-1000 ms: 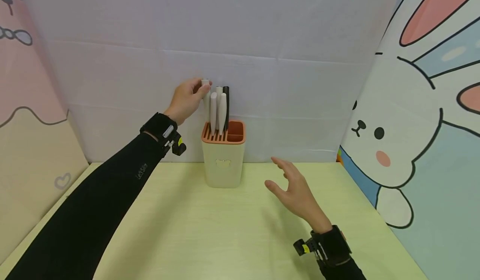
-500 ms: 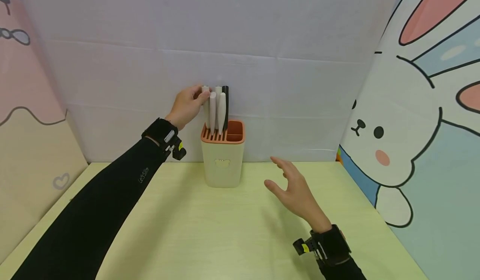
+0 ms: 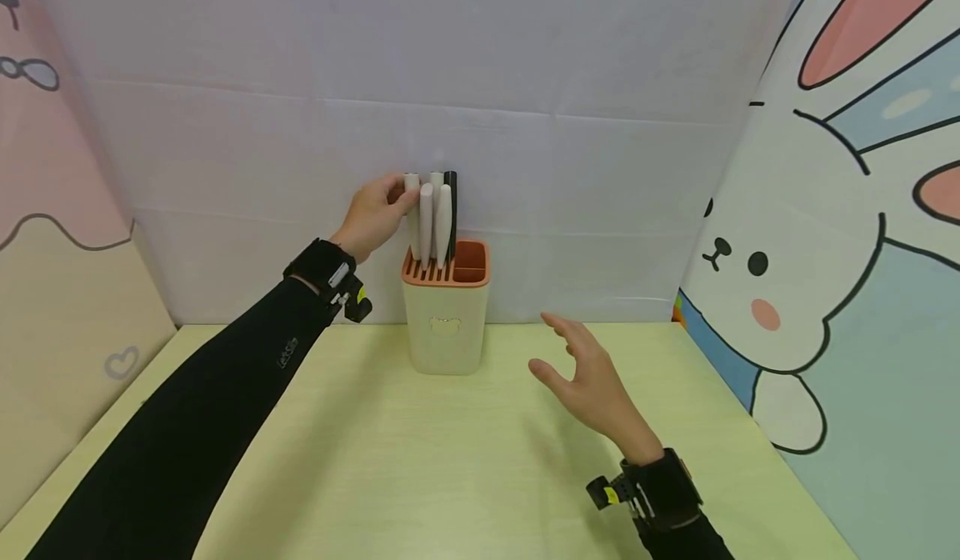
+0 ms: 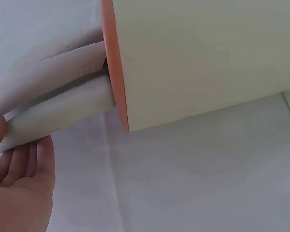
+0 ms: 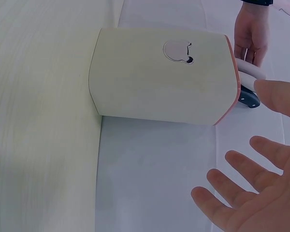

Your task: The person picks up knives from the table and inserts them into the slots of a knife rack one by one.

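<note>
A cream knife holder (image 3: 444, 331) with an orange slotted top stands upright at the back of the table. Several knife handles rise from its slots: white ones (image 3: 444, 218) and a black one (image 3: 453, 210). My left hand (image 3: 372, 214) pinches the leftmost white-handled knife (image 3: 412, 218) near the top of its handle. In the left wrist view, the thumb and fingers lie on opposite sides of that handle (image 4: 58, 113), whose lower end meets the orange rim; the blade is hidden inside. Right of the holder, my right hand (image 3: 592, 385) hovers with fingers spread, holding nothing.
The holder's right side has open orange compartments (image 3: 471, 262). A white sheet (image 3: 600, 168) hangs right behind the pale table (image 3: 420, 477). Cartoon-printed panels flank the table on the left (image 3: 67, 335) and right (image 3: 862, 335).
Over the first half second my left hand went down with the white-handled knife, its handle sinking toward the slots. Since then it has hardly moved. My right hand has stayed in place.
</note>
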### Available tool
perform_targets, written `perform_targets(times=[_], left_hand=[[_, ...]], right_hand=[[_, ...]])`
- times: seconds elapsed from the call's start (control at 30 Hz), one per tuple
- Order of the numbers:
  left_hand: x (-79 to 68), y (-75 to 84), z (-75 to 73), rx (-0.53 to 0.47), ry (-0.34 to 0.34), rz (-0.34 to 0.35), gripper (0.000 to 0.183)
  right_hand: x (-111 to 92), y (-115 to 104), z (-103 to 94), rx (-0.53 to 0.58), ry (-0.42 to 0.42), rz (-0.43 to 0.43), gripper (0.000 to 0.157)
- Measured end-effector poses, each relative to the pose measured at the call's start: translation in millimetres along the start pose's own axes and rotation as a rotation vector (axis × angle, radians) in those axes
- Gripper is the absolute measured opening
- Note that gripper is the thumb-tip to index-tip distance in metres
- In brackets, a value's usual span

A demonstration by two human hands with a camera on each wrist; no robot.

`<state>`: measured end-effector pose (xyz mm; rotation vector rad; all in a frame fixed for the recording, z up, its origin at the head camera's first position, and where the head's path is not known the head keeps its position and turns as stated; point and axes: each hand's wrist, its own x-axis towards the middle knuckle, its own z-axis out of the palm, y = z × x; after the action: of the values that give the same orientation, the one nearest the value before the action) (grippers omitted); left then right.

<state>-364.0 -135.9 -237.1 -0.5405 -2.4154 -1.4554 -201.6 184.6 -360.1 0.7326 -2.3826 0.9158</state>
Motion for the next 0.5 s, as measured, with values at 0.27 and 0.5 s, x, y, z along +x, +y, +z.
perform_targets(times=[0.27, 0.5], left_hand=[[-4.5, -7.4, 0.2, 0.009, -0.062, -0.004, 0.043], [-22.4, -13.6, -10.1, 0.092, -0.119, 0.027, 0.052]], right_hand=[[-0.2, -1.1, -0.5, 0.0, 0.0, 0.002, 0.062], [0.2, -1.0, -0.7, 0.0, 0.005, -0.002, 0.062]])
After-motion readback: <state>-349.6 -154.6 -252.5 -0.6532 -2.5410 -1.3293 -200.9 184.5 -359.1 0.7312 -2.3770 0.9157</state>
